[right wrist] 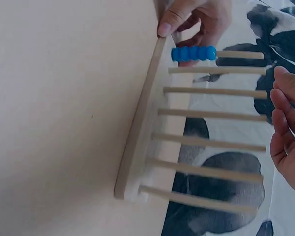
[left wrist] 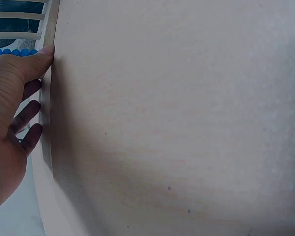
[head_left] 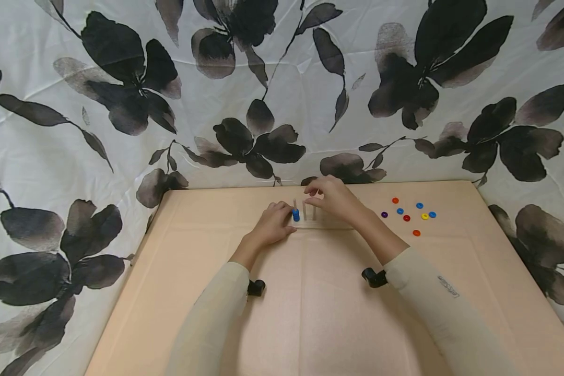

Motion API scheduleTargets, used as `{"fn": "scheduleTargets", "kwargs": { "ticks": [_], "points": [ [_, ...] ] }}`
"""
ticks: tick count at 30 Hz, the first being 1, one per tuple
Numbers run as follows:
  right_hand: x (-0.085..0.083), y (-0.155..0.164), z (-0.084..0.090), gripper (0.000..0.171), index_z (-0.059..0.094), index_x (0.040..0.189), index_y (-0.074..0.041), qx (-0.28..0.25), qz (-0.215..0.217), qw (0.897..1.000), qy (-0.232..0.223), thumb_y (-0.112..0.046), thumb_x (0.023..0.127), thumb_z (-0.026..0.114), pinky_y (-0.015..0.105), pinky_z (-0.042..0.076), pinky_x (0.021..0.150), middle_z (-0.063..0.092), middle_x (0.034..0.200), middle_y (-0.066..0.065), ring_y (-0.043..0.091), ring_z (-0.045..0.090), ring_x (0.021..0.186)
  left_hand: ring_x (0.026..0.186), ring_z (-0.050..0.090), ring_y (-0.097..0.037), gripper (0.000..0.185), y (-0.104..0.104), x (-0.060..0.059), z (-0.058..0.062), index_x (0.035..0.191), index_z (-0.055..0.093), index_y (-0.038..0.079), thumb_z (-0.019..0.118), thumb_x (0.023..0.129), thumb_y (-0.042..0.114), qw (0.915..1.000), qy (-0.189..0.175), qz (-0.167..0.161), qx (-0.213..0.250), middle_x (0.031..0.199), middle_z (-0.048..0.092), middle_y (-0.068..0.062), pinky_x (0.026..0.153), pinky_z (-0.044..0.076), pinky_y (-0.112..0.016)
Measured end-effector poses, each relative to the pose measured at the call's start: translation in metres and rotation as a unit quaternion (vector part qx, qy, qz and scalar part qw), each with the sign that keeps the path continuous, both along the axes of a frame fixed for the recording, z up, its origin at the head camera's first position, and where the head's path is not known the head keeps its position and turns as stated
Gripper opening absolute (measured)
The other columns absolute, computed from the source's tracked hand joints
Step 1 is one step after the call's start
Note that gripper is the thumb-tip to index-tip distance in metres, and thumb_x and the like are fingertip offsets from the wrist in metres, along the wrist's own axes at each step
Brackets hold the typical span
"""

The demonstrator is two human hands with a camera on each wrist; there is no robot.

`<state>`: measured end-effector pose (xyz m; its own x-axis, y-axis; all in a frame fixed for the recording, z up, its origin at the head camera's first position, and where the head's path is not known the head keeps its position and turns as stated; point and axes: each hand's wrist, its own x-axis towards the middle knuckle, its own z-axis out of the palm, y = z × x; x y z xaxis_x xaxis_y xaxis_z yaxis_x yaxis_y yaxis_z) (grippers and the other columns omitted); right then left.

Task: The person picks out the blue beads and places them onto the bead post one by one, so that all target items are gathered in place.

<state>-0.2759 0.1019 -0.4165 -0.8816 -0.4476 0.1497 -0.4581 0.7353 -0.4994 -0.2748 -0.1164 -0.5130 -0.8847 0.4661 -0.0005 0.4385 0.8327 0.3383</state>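
Sorting coloured rings onto a wooden peg rack, standing near the far edge of the tabletop, about 12 o'clock from the body. Left hand bracing the rack's left end, thumb pressed on the base edge, fingers curled behind it. Stack of blue rings already sitting on the end peg, right next to that thumb. Right hand hovering over the peg tips, fingers loosely bent and apart, apparently holding nothing, though the head view is too small for confirming. Remaining pegs bare. Loose rings scattered at 3 o'clock from the rack, well apart from it: orange, blue, purple, red, yellow. Judging step: between placements, blue peg partly loaded. Next move likely calling for reaching right toward 3 o'clock, pinching one loose ring, aligning its hole over a peg tip while steadying the base.
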Motion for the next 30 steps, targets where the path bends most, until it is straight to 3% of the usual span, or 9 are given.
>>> {"fn": "scheduleTargets", "kwargs": {
  "ticks": [15,24,30],
  "points": [
    [0.031,0.084,-0.007,0.029,0.068,0.114,-0.015,-0.066,-0.077,0.995,0.024,-0.027,0.088,0.071,0.042,0.049,0.081,0.067,0.103,0.003,0.021,0.059,0.096,0.12,0.046,-0.023,0.057,0.001,-0.001,-0.001,0.133,0.055,0.015,0.071,0.086,0.042,1.0,-0.006,0.002,-0.005,0.13,0.054,0.001,0.1,0.042,-0.042],
    [0.046,0.141,-0.029,0.031,0.067,0.114,-0.011,-0.056,-0.141,0.988,0.041,-0.025,0.087,0.072,0.04,0.045,0.079,0.068,0.102,0.008,0.025,0.059,0.095,0.119,0.047,-0.023,0.056,0.0,0.002,-0.001,0.132,0.056,0.014,0.071,0.085,0.041,1.0,-0.004,-0.003,0.005,0.129,0.054,0.0,0.101,0.041,-0.042],
    [0.051,0.174,-0.048,0.031,0.067,0.114,-0.007,-0.048,-0.156,0.986,0.036,-0.025,0.088,0.07,0.041,0.044,0.078,0.067,0.102,0.011,0.028,0.06,0.096,0.119,0.047,-0.023,0.055,-0.001,0.003,-0.001,0.132,0.056,0.015,0.072,0.085,0.04,1.0,-0.003,-0.003,0.005,0.129,0.054,0.0,0.102,0.041,-0.041]
  ]
}}
